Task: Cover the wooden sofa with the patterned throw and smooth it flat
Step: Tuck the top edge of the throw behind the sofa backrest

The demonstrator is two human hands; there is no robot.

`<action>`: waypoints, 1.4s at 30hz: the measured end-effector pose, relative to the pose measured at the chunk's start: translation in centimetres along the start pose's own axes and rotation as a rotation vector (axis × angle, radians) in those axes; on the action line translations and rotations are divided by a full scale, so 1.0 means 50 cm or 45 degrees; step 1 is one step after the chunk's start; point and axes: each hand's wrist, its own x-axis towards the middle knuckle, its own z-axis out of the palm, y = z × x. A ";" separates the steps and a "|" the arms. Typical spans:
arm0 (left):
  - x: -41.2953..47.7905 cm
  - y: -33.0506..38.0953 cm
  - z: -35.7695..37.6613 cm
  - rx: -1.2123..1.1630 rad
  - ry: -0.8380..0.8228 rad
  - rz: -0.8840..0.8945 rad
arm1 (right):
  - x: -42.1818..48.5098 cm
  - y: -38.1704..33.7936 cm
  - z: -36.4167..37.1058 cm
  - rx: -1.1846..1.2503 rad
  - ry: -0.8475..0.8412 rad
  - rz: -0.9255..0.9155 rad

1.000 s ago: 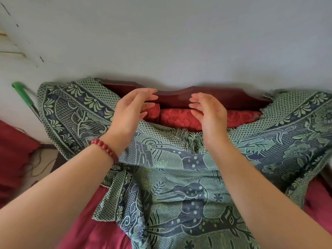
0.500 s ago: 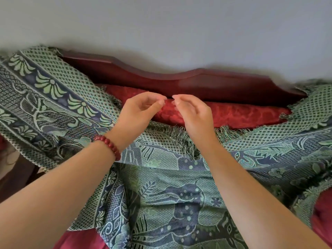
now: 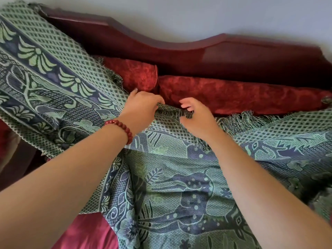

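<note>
Gripping the throw point(image 3: 170, 177) by its fringed top edge, my left hand point(image 3: 142, 106) curls its fingers over the weave just below the backrest point(image 3: 179, 56). My right hand point(image 3: 197, 121) pinches the same edge close beside it, a dark tuft of fringe point(image 3: 186, 113) caught between thumb and fingers. The two hands are near each other but apart. A red bead bracelet point(image 3: 122, 127) sits on my left wrist.

The sofa holds two red cushions propped against the backrest: a short cushion point(image 3: 136, 74) towards its left end and a long cushion point(image 3: 233, 94) along its middle and right, the two touching end to end. Both are bare on their upper faces.

The throw lies rumpled in front of the backrest, over the seat and up to the foot of the cushions. Towards the backrest's left end it climbs in a broad band and covers that corner of the wood. The middle of the backrest is bare, dark red against the pale wall point(image 3: 197, 15).

Below the throw's lower left edge a patch of crimson seat cover point(image 3: 86, 230) shows. The rest of the seat is hidden under the cloth. The backrest's right end runs out of view, and the throw is cut off at the left, right and bottom. My palms and the undersides of my fingers are out of sight. The folds at the far right, below the backrest, are too dark to make out.
</note>
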 end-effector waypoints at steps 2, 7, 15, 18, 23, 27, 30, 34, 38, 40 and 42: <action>0.009 -0.013 0.010 0.259 -0.135 0.061 | 0.004 0.007 0.008 -0.288 -0.283 0.117; 0.014 -0.024 0.005 0.575 -0.341 0.097 | 0.015 0.005 0.039 -0.958 -0.095 0.167; 0.002 -0.052 -0.079 0.532 -0.238 -0.040 | 0.019 -0.073 -0.057 -0.705 0.607 0.097; 0.005 -0.059 -0.118 0.449 -0.051 -0.042 | 0.027 -0.108 -0.109 -0.544 0.463 0.312; 0.016 -0.053 -0.162 0.311 0.405 -0.030 | 0.035 -0.144 -0.154 -0.448 0.393 0.393; 0.022 -0.044 -0.171 0.190 0.622 0.024 | 0.053 -0.150 -0.148 -0.374 0.458 0.370; 0.029 -0.042 -0.178 0.167 0.669 -0.041 | 0.057 -0.158 -0.138 -0.306 0.543 0.322; 0.048 -0.051 -0.207 0.072 0.759 -0.098 | 0.066 -0.174 -0.146 -0.239 0.753 0.156; 0.088 -0.057 -0.268 -0.029 0.850 -0.150 | 0.106 -0.215 -0.180 -0.212 0.892 -0.043; 0.106 -0.060 -0.286 -0.113 0.847 -0.166 | 0.131 -0.220 -0.182 -0.181 0.870 -0.045; 0.124 -0.068 -0.281 -0.187 0.831 -0.144 | 0.153 -0.210 -0.174 -0.129 0.848 -0.063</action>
